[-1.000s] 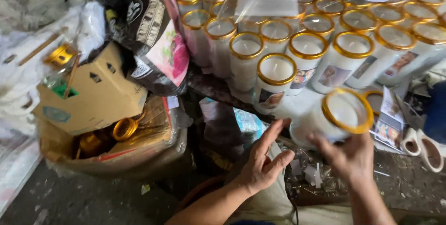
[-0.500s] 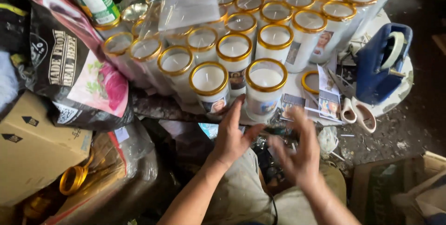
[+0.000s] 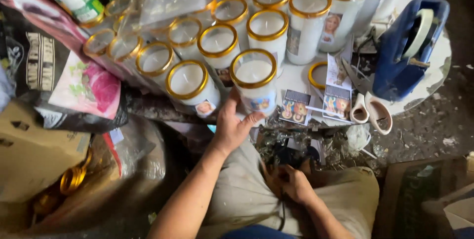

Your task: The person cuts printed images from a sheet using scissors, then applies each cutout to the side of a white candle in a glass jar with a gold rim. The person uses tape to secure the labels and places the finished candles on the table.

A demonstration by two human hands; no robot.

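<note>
Gold-rimmed glass candles, filled with white wax, stood packed in rows across the white table [image 3: 439, 78] in front of us. Our left hand [image 3: 232, 125] reached up to the nearest candle [image 3: 254, 86] at the table's front edge, the thumb and fingers spread narrowly around its lower part and touching the glass near its picture label. Just beside it on the left stood another candle [image 3: 190, 88] with a small label at its base. Our right hand [image 3: 291, 182] lay low over our lap, its fingers curled inward around something dark that we could not make out. Small printed picture cards [image 3: 296, 107] lay flat on the table just right of the held candle, near a blue bag [image 3: 400, 56] that stood at the table's right side. Two cream-coloured scoops [image 3: 373, 113] rested at the table edge below the bag. On our left, a cardboard box [image 3: 34, 150] sat well apart from the candles, with loose gold rings [image 3: 71, 180] beside it.
</note>
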